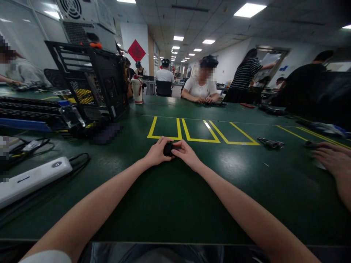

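Both my hands meet over the green table [175, 197] just in front of the yellow taped boxes [192, 131]. My left hand [157, 152] curls its fingers round a small black object [168, 149]. My right hand [186, 153] pinches the same black object from the right side. What the object is I cannot make out; most of it is hidden by my fingers.
A white power strip [33, 179] with cables lies at the left. A black computer case [90, 80] and a water bottle [70, 113] stand behind it. Another person's hand [333, 160] rests at the right edge. A small dark tool [270, 143] lies at the right. A seated person [201, 87] works across the table.
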### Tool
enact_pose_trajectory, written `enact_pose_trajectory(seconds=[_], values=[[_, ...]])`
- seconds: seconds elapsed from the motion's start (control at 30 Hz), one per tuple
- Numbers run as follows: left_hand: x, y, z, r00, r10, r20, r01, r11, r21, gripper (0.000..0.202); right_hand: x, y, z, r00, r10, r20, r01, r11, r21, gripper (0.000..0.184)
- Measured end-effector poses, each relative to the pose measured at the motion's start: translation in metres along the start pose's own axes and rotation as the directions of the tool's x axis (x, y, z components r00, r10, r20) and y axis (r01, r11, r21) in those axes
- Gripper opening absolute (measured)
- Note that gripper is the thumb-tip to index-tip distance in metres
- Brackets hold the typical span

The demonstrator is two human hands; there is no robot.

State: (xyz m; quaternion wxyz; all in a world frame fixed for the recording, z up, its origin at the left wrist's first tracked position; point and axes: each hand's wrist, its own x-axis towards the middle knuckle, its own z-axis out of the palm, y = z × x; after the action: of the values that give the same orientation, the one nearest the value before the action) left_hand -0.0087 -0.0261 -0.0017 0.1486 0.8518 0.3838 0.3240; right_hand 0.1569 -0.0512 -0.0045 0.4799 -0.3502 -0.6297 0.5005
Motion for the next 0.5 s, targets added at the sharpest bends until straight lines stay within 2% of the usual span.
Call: enact_pose_trajectory(seconds=[0.07, 0.17, 0.27, 0.37, 0.5], values=[[-0.0001, 0.0004, 0.0003, 1.0, 0.003, -0.004, -0.003, 1.0, 0.006, 0.059, 0.0022, 0.0008, 0.0013, 0.999, -0.005, -0.041, 0.004, 1.0, -0.02, 0.021], [-0.0004, 0.002, -0.0006, 1.0, 0.005, -0.009, -0.005, 1.0, 0.012, 0.058, 0.0041, -0.0002, 0.0022, 0.997, 0.001, -0.079, -0.007, 0.998, -0.066, 0.024], [-0.0006, 0.0033, -0.0019, 1.0, 0.008, -0.002, -0.008, 1.0, 0.005, 0.057, 0.0017, -0.0033, 0.0012, 0.999, 0.037, -0.035, -0.04, 0.997, -0.073, 0.029], [-0.0004, 0.0033, -0.0022, 1.0, 0.01, -0.001, -0.01, 1.0, -0.003, 0.057, -0.0023, -0.005, 0.0006, 0.999, 0.018, 0.037, -0.018, 1.0, -0.016, 0.03], [0.0001, 0.0024, -0.001, 1.0, 0.014, -0.013, -0.014, 1.0, 0.009, 0.057, -0.0021, -0.0026, 0.0028, 1.0, 0.001, -0.01, -0.001, 1.0, 0.002, 0.026]])
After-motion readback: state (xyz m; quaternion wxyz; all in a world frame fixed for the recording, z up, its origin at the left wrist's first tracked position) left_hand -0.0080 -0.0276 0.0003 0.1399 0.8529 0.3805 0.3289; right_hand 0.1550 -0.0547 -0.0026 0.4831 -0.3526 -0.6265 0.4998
